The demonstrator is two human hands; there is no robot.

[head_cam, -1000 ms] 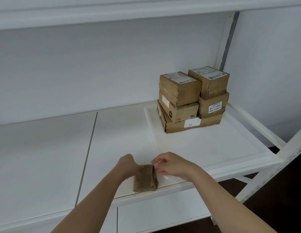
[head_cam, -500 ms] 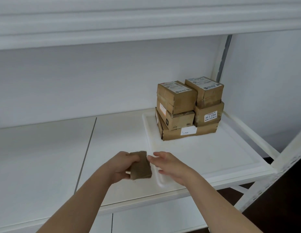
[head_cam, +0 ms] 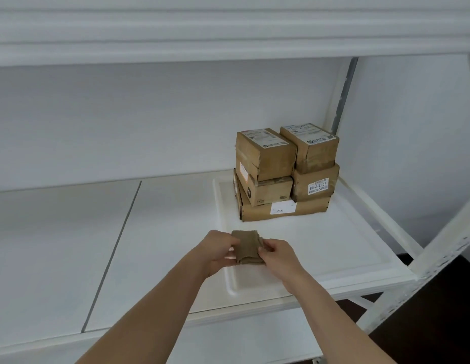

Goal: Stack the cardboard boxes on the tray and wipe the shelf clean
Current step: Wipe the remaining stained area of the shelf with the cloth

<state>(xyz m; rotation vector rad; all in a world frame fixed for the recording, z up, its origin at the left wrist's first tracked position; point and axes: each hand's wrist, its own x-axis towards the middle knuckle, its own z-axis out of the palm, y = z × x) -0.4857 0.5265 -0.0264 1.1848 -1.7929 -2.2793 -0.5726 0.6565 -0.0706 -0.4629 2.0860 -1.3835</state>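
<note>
While the cardboard boxes (head_cam: 284, 174) stand stacked on the tray (head_cam: 360, 261), both the left hand (head_cam: 215, 250) and right hand (head_cam: 277, 254) pinch the folded cloth (head_cam: 248, 245) above the shelf (head_cam: 163, 232). For good wiping, I judge a flat fold and even pressure best.

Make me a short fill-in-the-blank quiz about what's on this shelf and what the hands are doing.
1. The boxes are stacked on a white ____.
2. Both the left hand and right hand hold a folded brown ____.
3. The stack sits at the tray's ____ end, away from the hands.

Missing words: tray; cloth; far
</note>
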